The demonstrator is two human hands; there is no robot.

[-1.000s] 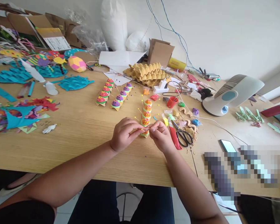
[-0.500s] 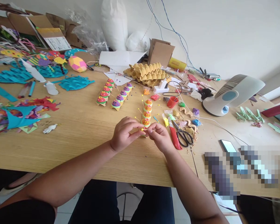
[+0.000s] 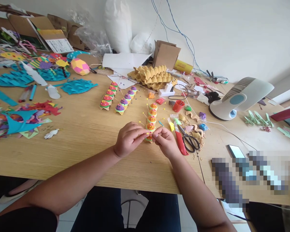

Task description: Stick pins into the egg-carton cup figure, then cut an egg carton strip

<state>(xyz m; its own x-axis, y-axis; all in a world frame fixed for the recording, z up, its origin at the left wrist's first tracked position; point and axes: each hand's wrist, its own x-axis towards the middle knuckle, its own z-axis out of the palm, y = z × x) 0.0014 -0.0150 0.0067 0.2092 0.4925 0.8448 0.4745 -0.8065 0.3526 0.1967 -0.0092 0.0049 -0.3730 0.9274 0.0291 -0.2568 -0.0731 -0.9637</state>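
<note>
Between my two hands is a thin stick with a small yellow ball (image 3: pixel 148 133) on its left end. My left hand (image 3: pixel 129 140) pinches it near the ball, and my right hand (image 3: pixel 166 142) pinches the other end. Right behind and below my fingertips stands a strip of egg-carton cups painted orange and green (image 3: pixel 151 119), with yellow-tipped sticks poking out on both sides. My fingers hide part of its nearest cups. Farther left stand a red and green strip (image 3: pixel 108 96) and a purple strip (image 3: pixel 125 100) of the same kind.
Beside my right hand lie a red-handled knife (image 3: pixel 181 143) and black scissors (image 3: pixel 192 142). Clay packets and carton scraps surround a red cup (image 3: pixel 178 105). A white fan (image 3: pixel 239 96) stands at the right. Paper scraps (image 3: pixel 21 120) and egg cartons (image 3: pixel 149 76) lie farther off.
My hands have shifted very slightly, with the yellow-ball stick still between them. A bit more of the nearest orange cup shows under my fingers.
</note>
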